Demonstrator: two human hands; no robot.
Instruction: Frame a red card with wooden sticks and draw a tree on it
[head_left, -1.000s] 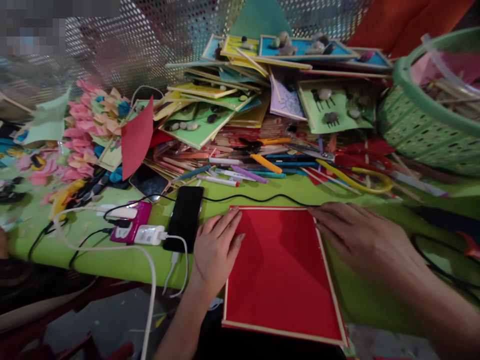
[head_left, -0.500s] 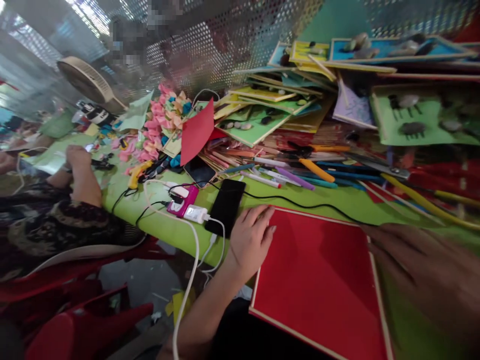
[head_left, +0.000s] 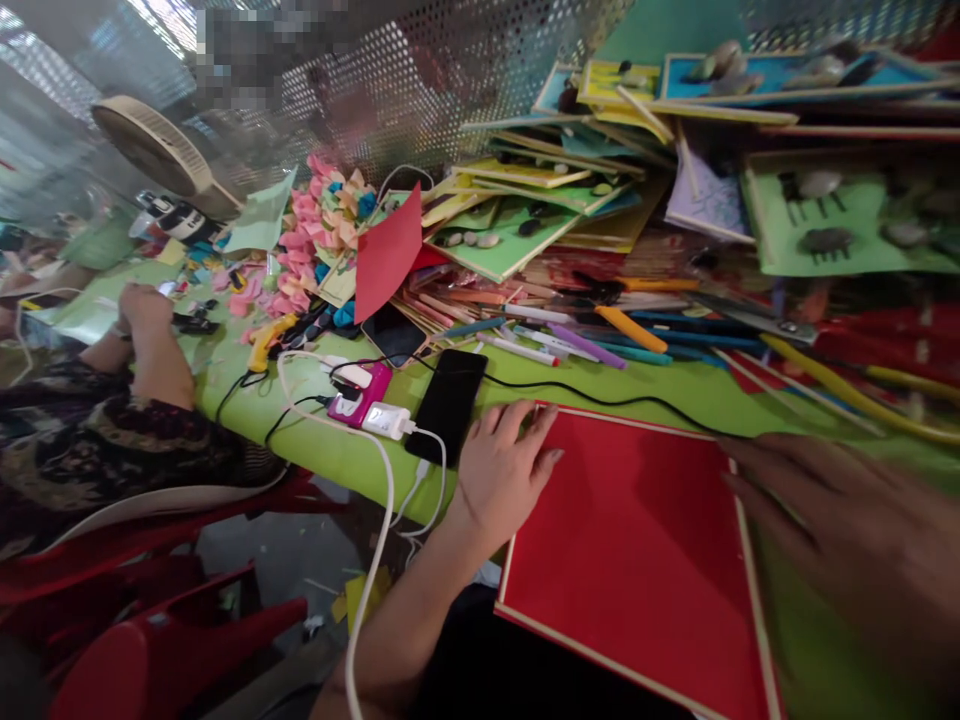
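While the left hand lay over the upper-left corner of the red board, its fingers were loosely spread and its thumb reached onto the red face — an open hand, not closed around anything. The right hand, blurred, had its fingertips at the upper-right corner; whether they pinched the edge or only touched it, I could not tell.

Pale strips ran along the board's edges. The board lay partly on the green table, its lower-left corner out past the table edge, over dark clothing.

Just beyond the left hand was a black phone, with a purple power strip and a white charger beside it. A black cable curved past the top of the board. Farther back lay markers, an orange-handled tool, a curled red sheet and a heap of stone pictures. Off to the left, near a yellow glue gun, another person's hands were at the table — and a fan stood behind.
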